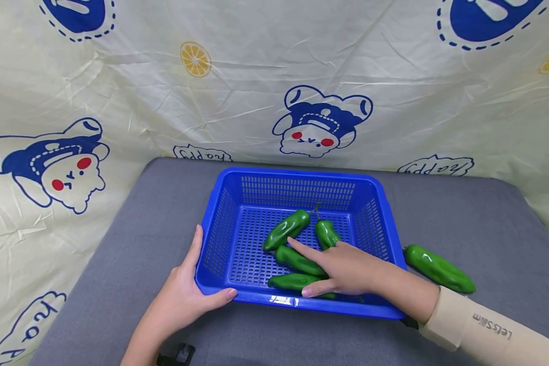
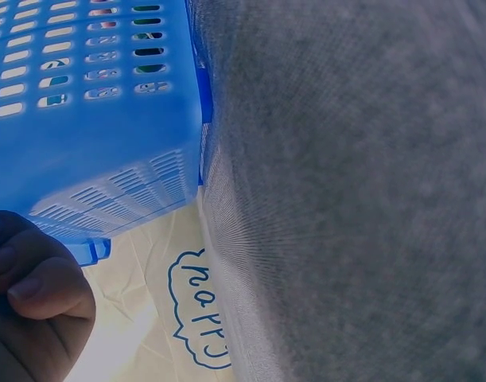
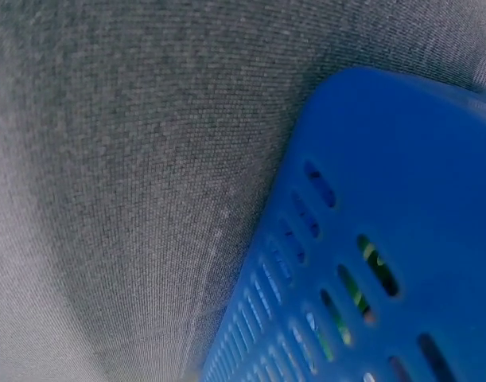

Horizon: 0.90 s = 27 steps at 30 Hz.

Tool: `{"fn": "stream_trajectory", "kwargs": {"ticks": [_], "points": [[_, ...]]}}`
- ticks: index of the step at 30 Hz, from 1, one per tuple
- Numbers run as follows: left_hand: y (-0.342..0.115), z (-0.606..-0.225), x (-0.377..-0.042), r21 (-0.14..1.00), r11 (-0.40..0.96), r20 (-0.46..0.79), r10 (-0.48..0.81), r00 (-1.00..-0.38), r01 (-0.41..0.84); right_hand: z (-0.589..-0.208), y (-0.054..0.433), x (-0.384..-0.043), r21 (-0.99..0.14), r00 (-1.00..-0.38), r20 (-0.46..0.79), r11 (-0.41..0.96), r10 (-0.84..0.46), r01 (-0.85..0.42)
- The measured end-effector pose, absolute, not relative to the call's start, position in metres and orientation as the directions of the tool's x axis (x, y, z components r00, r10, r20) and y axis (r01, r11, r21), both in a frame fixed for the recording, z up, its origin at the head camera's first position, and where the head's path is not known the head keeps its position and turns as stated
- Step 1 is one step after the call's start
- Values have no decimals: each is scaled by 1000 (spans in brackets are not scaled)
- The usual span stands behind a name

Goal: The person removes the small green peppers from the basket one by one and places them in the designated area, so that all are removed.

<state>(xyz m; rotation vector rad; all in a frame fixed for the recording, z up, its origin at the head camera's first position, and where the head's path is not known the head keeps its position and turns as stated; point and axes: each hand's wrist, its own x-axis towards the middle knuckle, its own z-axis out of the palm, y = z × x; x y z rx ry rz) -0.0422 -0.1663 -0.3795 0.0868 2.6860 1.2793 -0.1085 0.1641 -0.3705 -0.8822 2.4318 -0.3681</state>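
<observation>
A blue plastic basket [image 1: 293, 302] with slotted walls holds several long green peppers, among them a pepper [image 1: 287, 231] lying aslant and another [image 1: 327, 234] beside it. My left hand [image 1: 183, 295] grips the basket's near left corner, thumb over the front rim; its curled fingers [image 2: 48, 290] show below the basket's rim in the left wrist view. Inside the basket, my right hand [image 1: 347, 269] lies over the peppers at the near right. Its index finger reaches across a middle pepper [image 1: 297, 260], and its thumb rests at the front pepper [image 1: 288, 281]. Its other fingers are hidden.
One more green pepper [image 1: 440, 269] lies on the grey cloth-covered table [image 1: 164, 203], right of the basket. A pale printed curtain [image 1: 238, 101] hangs behind and at the sides. The right wrist view shows the basket's slotted outer wall, with green behind the slots.
</observation>
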Motion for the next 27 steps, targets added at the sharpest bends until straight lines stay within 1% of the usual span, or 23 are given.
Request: {"fn": "stream_trajectory", "kwargs": {"ticks": [3,8,12,18,27], "points": [[-167,-380,-42,773,634,-116,121,-986,-13,-370,164,-108,-421,-650,-367,742,-666,-522],[-167,-380,-41,771,636,-113,120,-986,-11,-369,164,-107,-420,-650,-310,713,-694,-562],[-166,-379,-41,773,635,-125,118,-985,-22,-367,164,-106,-382,-665,-279,715,-693,-585],[-165,-378,-41,776,627,-177,117,-977,-65,-360,168,-103,-310,-694,-212,721,-688,-619],[-164,-376,-41,775,628,-179,112,-978,-69,-347,182,-96,-289,-718,-167,730,-676,-620]]}}
